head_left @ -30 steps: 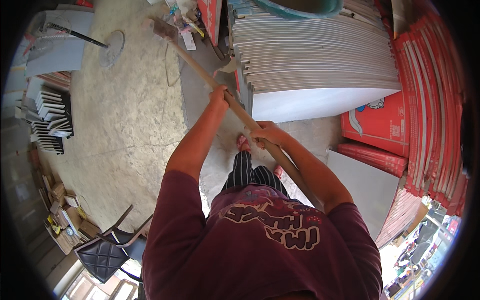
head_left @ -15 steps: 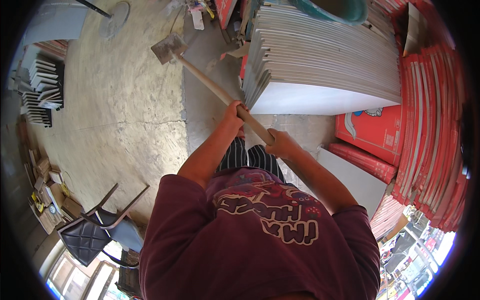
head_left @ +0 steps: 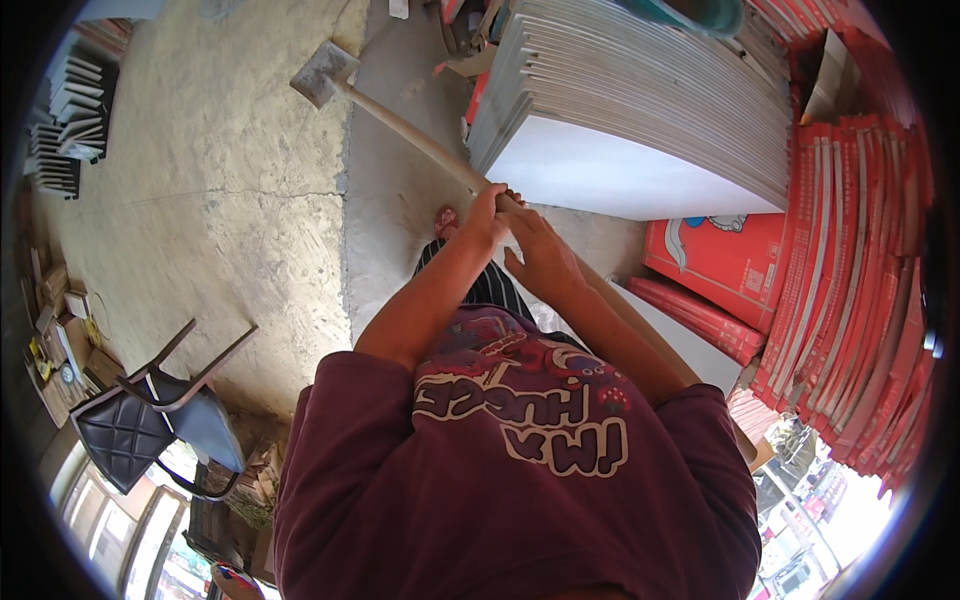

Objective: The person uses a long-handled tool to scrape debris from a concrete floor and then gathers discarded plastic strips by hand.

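Observation:
A shovel [head_left: 415, 135] with a long wooden handle slants across the view, its flat, worn metal blade [head_left: 325, 73] at the far end by the concrete floor. My left hand [head_left: 490, 218] is closed round the handle. Against the handle, right beside the left hand, lies my right hand [head_left: 543, 255], fingers stretched forward and thumb held apart. Behind the right hand the handle continues along my right forearm toward my right side. Part of it is hidden by that hand and arm.
Large white slabs [head_left: 640, 170] stand stacked on the right, next to red cartons [head_left: 830, 290]. A green tub [head_left: 690, 15] rests at the stack's top. To the left are a black chair [head_left: 125, 430] and a rack of sample tiles [head_left: 70, 130]. A seam [head_left: 347, 190] divides the floor.
My right hand has loosened and moved up the handle to my left hand, its fingers straightening. The handle has slid back past my right arm. The view has shifted slightly.

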`<state>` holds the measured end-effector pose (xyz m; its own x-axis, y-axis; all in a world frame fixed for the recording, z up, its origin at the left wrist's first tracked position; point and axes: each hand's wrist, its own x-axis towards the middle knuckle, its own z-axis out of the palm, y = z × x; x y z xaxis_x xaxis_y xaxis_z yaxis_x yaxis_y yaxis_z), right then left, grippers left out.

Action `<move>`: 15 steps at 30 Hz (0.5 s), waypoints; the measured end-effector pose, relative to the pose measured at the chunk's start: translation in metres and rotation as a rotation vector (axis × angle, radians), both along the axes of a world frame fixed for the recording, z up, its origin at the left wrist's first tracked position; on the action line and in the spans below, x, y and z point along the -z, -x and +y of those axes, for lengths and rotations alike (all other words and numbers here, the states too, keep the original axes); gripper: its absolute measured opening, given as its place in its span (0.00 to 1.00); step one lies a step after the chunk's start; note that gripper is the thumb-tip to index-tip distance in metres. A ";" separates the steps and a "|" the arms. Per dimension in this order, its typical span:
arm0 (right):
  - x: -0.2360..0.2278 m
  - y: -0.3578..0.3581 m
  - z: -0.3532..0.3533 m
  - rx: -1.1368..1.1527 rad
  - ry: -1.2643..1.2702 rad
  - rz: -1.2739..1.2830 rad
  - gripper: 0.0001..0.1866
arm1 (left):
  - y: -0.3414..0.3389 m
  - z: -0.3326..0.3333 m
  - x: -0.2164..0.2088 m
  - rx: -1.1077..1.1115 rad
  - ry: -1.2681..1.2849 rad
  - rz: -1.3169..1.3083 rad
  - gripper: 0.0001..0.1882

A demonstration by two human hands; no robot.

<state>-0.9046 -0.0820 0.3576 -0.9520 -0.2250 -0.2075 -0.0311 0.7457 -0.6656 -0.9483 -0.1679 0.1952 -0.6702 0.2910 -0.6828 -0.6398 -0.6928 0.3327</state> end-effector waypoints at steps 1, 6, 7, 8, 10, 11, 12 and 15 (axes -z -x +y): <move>-0.010 -0.016 -0.001 -0.007 0.085 -0.039 0.28 | 0.006 0.001 -0.018 -0.063 -0.107 -0.156 0.05; 0.017 -0.067 0.049 0.173 0.211 -0.438 0.31 | 0.012 0.012 -0.044 -0.202 -0.316 -0.251 0.04; 0.023 -0.068 0.059 0.299 0.276 -0.483 0.34 | 0.013 0.013 -0.047 -0.182 -0.337 -0.225 0.05; 0.025 -0.067 0.066 0.427 0.337 -0.533 0.36 | 0.013 0.015 -0.056 -0.199 -0.340 -0.249 0.05; 0.008 -0.055 0.076 0.365 0.533 -0.138 0.40 | 0.012 0.016 -0.071 -0.251 -0.346 -0.292 0.06; -0.010 -0.042 0.074 0.296 0.589 -0.092 0.38 | 0.009 0.014 -0.071 -0.256 -0.389 -0.263 0.07; -0.017 -0.036 0.073 0.238 0.555 -0.053 0.36 | 0.008 0.013 -0.079 -0.258 -0.418 -0.231 0.07; -0.028 -0.024 0.065 0.087 0.508 0.124 0.27 | 0.005 0.009 -0.090 -0.241 -0.425 -0.110 0.11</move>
<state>-0.8804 -0.0174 0.3860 -0.9821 -0.1871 0.0229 -0.0855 0.3334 -0.9389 -0.9528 -0.1590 0.2852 -0.6833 0.4046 -0.6078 -0.4604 -0.8848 -0.0715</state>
